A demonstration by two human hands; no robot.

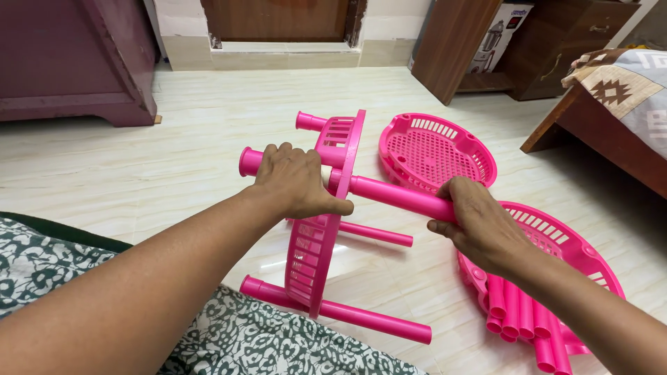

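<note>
You see hot-pink plastic throughout: the basket tray (323,222), its tubes (399,196), two more trays (436,149). Your cloth (257,340) is dark green with white leaf print; the floor (174,153) is cream marble.

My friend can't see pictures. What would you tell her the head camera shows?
Two bare hands grip a pink plastic pole that passes through a pink basket tray standing on edge: the left hand by the tray, the right hand farther along. Two more pink trays, one holding spare poles, lie on the pale tiled floor.
</note>
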